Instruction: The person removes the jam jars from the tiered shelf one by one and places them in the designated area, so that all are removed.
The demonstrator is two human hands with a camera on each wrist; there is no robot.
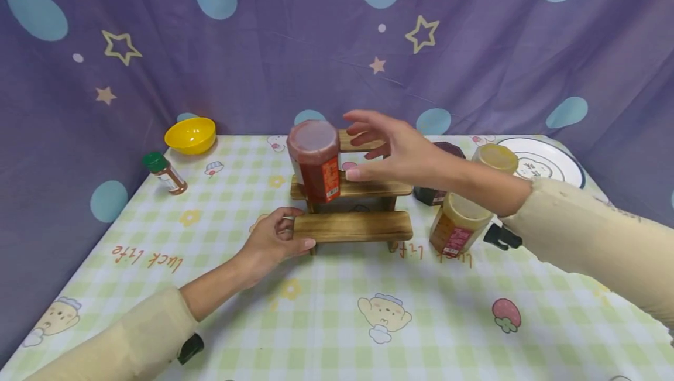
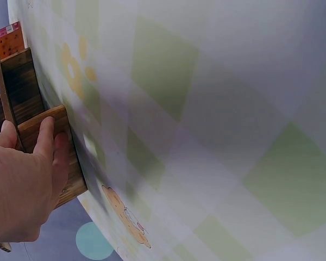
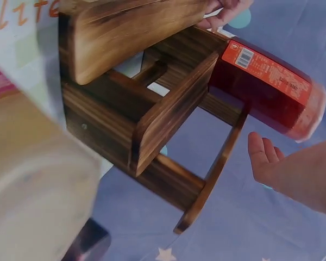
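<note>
A small three-tier wooden step rack (image 1: 353, 227) stands mid-table. On the left end of its middle step is a red jar (image 1: 314, 158) with a translucent lid and an orange-red label, upright. My left hand (image 1: 271, 243) grips the left end of the lowest step, thumb at the front edge; in the left wrist view its fingers (image 2: 46, 138) lie against the rack's wooden side. My right hand (image 1: 397, 144) is raised over the rack's right part, fingers spread and loosely bent, holding nothing. The right wrist view shows a gap between that hand (image 3: 299, 171) and the jar (image 3: 266, 89).
Right of the rack stand a yellow-lidded jar (image 1: 458, 229), a dark jar (image 1: 429, 194) partly behind my forearm, another yellow-lidded jar (image 1: 495, 157) and a white plate (image 1: 566, 164). Far left are a yellow bowl (image 1: 191, 136) and a green-capped shaker bottle (image 1: 167, 175). A purple curtain (image 1: 295, 47) hangs behind.
</note>
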